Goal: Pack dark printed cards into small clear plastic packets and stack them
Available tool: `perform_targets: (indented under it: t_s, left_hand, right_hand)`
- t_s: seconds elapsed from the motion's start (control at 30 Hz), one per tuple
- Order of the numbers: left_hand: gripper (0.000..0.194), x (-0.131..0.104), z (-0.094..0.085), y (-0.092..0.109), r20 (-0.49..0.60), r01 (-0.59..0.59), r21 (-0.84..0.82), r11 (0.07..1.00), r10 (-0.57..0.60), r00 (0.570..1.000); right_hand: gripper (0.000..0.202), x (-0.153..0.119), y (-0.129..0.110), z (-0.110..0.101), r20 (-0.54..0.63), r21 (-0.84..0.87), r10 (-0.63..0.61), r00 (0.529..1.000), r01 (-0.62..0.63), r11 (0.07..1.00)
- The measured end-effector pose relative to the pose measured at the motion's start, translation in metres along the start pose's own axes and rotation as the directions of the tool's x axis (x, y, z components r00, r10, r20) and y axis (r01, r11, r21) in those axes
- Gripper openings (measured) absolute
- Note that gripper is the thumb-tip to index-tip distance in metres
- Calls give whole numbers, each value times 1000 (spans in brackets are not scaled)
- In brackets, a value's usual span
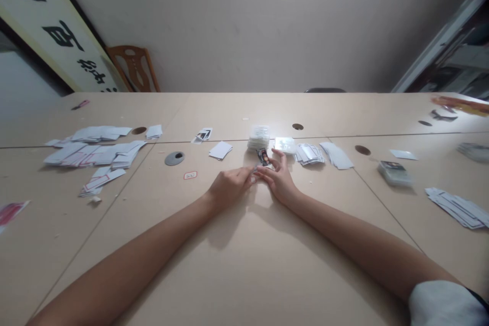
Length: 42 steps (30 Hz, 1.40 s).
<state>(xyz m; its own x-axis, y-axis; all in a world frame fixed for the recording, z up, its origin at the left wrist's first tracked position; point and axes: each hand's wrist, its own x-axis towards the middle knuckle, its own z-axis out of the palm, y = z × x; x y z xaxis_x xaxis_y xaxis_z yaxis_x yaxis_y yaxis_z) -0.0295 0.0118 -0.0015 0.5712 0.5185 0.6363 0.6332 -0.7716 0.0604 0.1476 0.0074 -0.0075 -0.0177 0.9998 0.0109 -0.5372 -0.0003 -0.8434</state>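
Near the middle of the table, a small dark picture card (pixel 263 157) is tilted up between my two hands. My right hand (pixel 281 178) pinches it between thumb and fingers, with the index finger raised along its side. My left hand (pixel 232 185) is closed at the card's lower corner, its fingertips meeting those of the right. Just beyond them stands a stack of clear plastic sleeves or cases (pixel 259 137). A flatter clear pack (pixel 285 145) lies beside that stack. White cards (pixel 309 154) are fanned out to the right of my right hand.
Piles of white cards (pixel 91 154) cover the left side, near a grey cable-hole cover (pixel 174 158). A small white stack (pixel 220 150) and a red-bordered label (pixel 190 175) lie left of centre. Rightward are a clear box (pixel 396 173) and more white cards (pixel 456 207).
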Motion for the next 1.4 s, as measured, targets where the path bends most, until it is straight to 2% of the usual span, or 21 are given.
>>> perform_targets:
  t_s: [0.13,0.27,0.37,0.57,0.67,0.73,0.83,0.9,1.0,1.07,1.13,1.3,1.4]
  left_hand:
    - [24,-1,-1,-1,48,-56,106,993,52,998]
    - [22,0,0,-1,-11,-36,137,990,38,999]
    - [21,1,2,0,-45,9,67,998,-6,999]
    - [20,0,2,0,-39,107,-44,993,-109,993]
    - [21,3,-3,6,-34,195,-158,968,-203,979]
    - [21,7,-8,11,0,289,-301,909,-303,953]
    - [21,13,-13,15,34,408,-508,759,-455,890]
    - [19,14,-13,14,26,467,-599,651,-567,823]
    - [23,13,-9,10,54,536,-699,473,-713,699]
    - [25,11,-7,7,75,542,-744,392,-756,650]
    - [22,9,-5,7,60,518,-767,377,-763,644]
    - [18,6,-6,6,-44,418,-807,417,-749,662]
    - [16,3,-6,5,-121,377,-793,479,-730,673]
  right_hand:
    - [81,0,4,-3,11,-35,-39,999,39,999]
    - [83,0,7,-5,17,-59,-65,998,66,996]
    - [85,-1,6,-5,13,-64,-57,998,57,996]
    - [85,-1,5,-3,16,-70,-51,999,52,996]
    - [83,0,4,-3,18,-53,-62,998,62,997]
    - [80,0,2,-3,21,-27,-59,998,60,998]
    - [81,1,-1,-2,26,21,-21,999,21,1000]
    - [80,3,-2,-3,19,50,8,1000,-9,999]
    - [77,7,-1,-6,-24,88,31,999,-29,996]
    - [76,10,1,-9,-56,116,45,997,-38,993]
    - [73,13,2,-11,-72,136,59,996,-49,990]
    - [67,12,1,-13,-69,139,21,997,-11,990]
    - [66,11,0,-12,-24,121,9,1000,-7,993]
